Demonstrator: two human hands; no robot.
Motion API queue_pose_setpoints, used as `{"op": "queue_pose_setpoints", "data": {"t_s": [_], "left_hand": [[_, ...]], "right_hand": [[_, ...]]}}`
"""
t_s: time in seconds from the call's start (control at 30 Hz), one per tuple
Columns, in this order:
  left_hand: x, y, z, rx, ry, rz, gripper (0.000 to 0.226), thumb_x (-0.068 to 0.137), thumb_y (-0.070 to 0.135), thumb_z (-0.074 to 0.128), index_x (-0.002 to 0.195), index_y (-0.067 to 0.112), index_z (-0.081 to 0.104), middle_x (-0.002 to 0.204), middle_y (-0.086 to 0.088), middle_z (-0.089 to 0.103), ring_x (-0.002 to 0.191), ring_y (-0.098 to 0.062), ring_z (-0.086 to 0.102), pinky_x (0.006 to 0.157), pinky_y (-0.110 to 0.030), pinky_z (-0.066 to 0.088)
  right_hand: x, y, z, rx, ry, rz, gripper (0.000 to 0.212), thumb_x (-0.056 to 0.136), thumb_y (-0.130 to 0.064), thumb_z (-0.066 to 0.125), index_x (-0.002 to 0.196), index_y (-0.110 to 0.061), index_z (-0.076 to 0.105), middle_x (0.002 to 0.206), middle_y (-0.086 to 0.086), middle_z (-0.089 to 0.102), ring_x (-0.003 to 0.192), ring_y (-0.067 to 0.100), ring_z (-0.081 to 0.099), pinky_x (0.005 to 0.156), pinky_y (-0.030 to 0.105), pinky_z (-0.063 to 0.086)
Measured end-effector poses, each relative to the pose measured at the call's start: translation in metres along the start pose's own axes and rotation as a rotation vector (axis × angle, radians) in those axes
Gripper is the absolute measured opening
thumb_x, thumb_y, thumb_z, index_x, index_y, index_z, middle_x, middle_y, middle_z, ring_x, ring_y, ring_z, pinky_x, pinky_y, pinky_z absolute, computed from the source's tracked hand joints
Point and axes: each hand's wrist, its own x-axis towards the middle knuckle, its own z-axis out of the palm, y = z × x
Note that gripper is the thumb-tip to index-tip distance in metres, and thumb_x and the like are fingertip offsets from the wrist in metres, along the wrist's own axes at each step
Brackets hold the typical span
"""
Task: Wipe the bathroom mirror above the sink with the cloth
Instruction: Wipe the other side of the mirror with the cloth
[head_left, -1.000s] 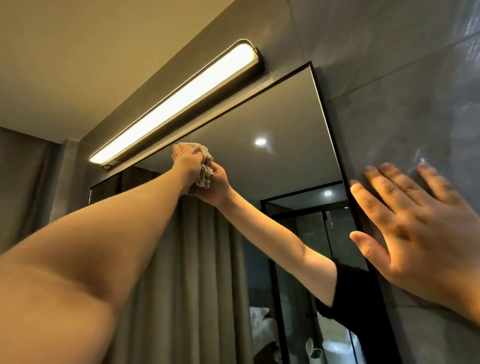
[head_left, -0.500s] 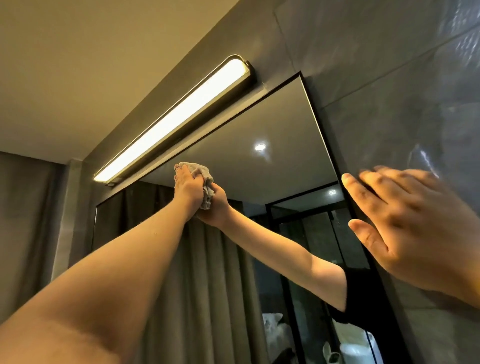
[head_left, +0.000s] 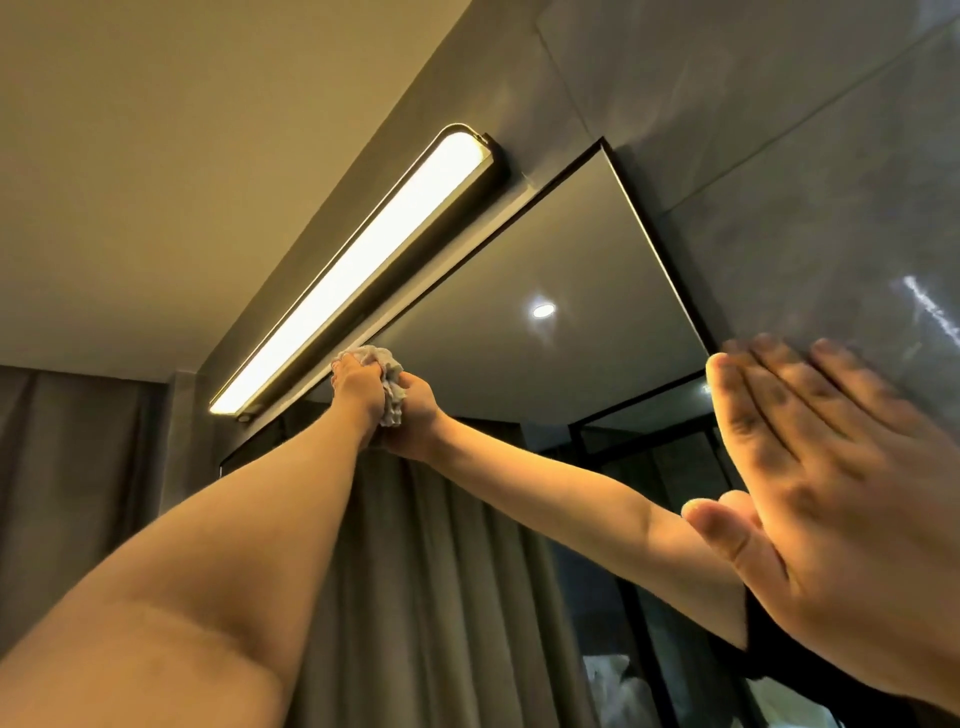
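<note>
The black-framed mirror (head_left: 561, 249) fills the wall ahead and reflects my arm, a curtain and a ceiling spot. My left hand (head_left: 358, 387) reaches up and grips a crumpled pale cloth (head_left: 387, 366), pressing it against the glass just under the top edge of the mirror. Its reflection meets it at the cloth. My right hand (head_left: 826, 493) lies flat with straight fingers on the grey tiled wall, right beside the mirror's right frame. It looks blurred.
A long lit light bar (head_left: 358, 265) is mounted just above the mirror's top edge, close to the cloth. Grey wall tiles (head_left: 810, 156) run to the right. A dark curtain (head_left: 78, 457) hangs at the left. Overhead runs the ceiling (head_left: 182, 130).
My left hand has kept the cloth near the mirror's top edge, sliding slightly along it. My right hand has flattened and shifted a little on the tiles. My view tilted upward.
</note>
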Motion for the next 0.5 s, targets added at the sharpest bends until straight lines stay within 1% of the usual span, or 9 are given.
{"op": "queue_pose_setpoints", "data": {"t_s": [0.03, 0.1, 0.17, 0.23, 0.33, 0.4, 0.43, 0.47, 0.5], "left_hand": [[-0.013, 0.008, -0.003, -0.105, 0.029, 0.045, 0.048, 0.079, 0.025, 0.047, 0.115, -0.005, 0.056, 0.115, -0.031, 0.057, 0.095, -0.036, 0.061, 0.085, -0.047, 0.053], [-0.021, 0.014, -0.002, -0.235, 0.056, 0.056, 0.031, 0.083, 0.011, 0.039, 0.101, -0.004, 0.060, 0.090, -0.025, 0.062, 0.070, -0.023, 0.058, 0.062, -0.033, 0.050], [-0.046, 0.033, -0.003, -0.294, 0.026, 0.068, 0.028, 0.085, 0.001, 0.034, 0.084, 0.004, 0.061, 0.070, -0.011, 0.058, 0.060, -0.018, 0.054, 0.057, -0.027, 0.046], [-0.054, 0.043, -0.002, -0.348, -0.018, 0.107, 0.028, 0.083, -0.002, 0.031, 0.070, 0.007, 0.054, 0.059, -0.004, 0.053, 0.052, -0.016, 0.050, 0.052, -0.023, 0.044], [-0.061, 0.058, 0.000, -0.339, -0.036, 0.154, 0.020, 0.080, 0.004, 0.034, 0.071, 0.006, 0.052, 0.066, -0.008, 0.052, 0.058, -0.015, 0.051, 0.057, -0.025, 0.045], [-0.064, 0.064, 0.004, -0.254, -0.072, 0.253, 0.022, 0.082, -0.001, 0.035, 0.072, 0.007, 0.053, 0.073, -0.009, 0.052, 0.059, -0.005, 0.050, 0.064, -0.027, 0.048], [-0.069, 0.068, 0.005, -0.171, -0.086, 0.295, 0.022, 0.083, 0.000, 0.038, 0.077, 0.012, 0.055, 0.082, -0.008, 0.053, 0.065, -0.001, 0.050, 0.075, -0.033, 0.049], [-0.072, 0.071, 0.006, -0.080, -0.080, 0.332, 0.024, 0.082, 0.004, 0.041, 0.076, 0.021, 0.057, 0.089, -0.007, 0.052, 0.076, -0.001, 0.050, 0.087, -0.040, 0.046], [-0.072, 0.074, 0.009, -0.052, -0.059, 0.377, 0.026, 0.079, 0.009, 0.043, 0.071, 0.028, 0.059, 0.091, -0.007, 0.053, 0.086, -0.010, 0.052, 0.094, -0.044, 0.041]], "right_hand": [[0.001, 0.003, 0.000, 0.033, 0.018, -0.005, 0.038, 0.103, -0.021, 0.027, 0.110, -0.009, 0.062, 0.102, 0.011, 0.062, 0.098, 0.024, 0.060, 0.088, 0.036, 0.050], [0.000, 0.004, -0.001, 0.094, 0.018, -0.008, 0.039, 0.104, -0.018, 0.025, 0.106, -0.009, 0.063, 0.095, 0.009, 0.065, 0.094, 0.022, 0.061, 0.085, 0.033, 0.052], [-0.005, 0.001, 0.000, 0.118, 0.057, -0.016, 0.039, 0.102, -0.016, 0.024, 0.105, -0.009, 0.063, 0.094, 0.010, 0.065, 0.093, 0.022, 0.062, 0.083, 0.032, 0.053], [-0.009, -0.006, 0.004, 0.117, 0.088, -0.031, 0.038, 0.100, -0.017, 0.026, 0.104, -0.009, 0.063, 0.096, 0.012, 0.061, 0.093, 0.024, 0.060, 0.080, 0.034, 0.053], [-0.013, -0.018, 0.004, 0.146, 0.075, -0.070, 0.038, 0.098, -0.019, 0.026, 0.100, -0.011, 0.063, 0.092, 0.012, 0.059, 0.090, 0.024, 0.057, 0.073, 0.033, 0.053], [-0.018, -0.026, 0.003, 0.196, 0.048, -0.075, 0.038, 0.098, -0.022, 0.026, 0.103, -0.012, 0.062, 0.095, 0.011, 0.059, 0.092, 0.023, 0.057, 0.079, 0.032, 0.049], [-0.022, -0.031, 0.003, 0.201, 0.038, -0.094, 0.037, 0.098, -0.024, 0.028, 0.106, -0.012, 0.062, 0.098, 0.011, 0.060, 0.095, 0.022, 0.057, 0.084, 0.031, 0.046], [-0.024, -0.036, 0.003, 0.217, 0.005, -0.110, 0.037, 0.097, -0.025, 0.030, 0.109, -0.011, 0.062, 0.101, 0.010, 0.062, 0.099, 0.022, 0.058, 0.088, 0.031, 0.045], [-0.027, -0.042, 0.003, 0.231, -0.031, -0.130, 0.036, 0.096, -0.026, 0.033, 0.112, -0.011, 0.062, 0.103, 0.010, 0.064, 0.101, 0.022, 0.059, 0.090, 0.031, 0.045]]}}
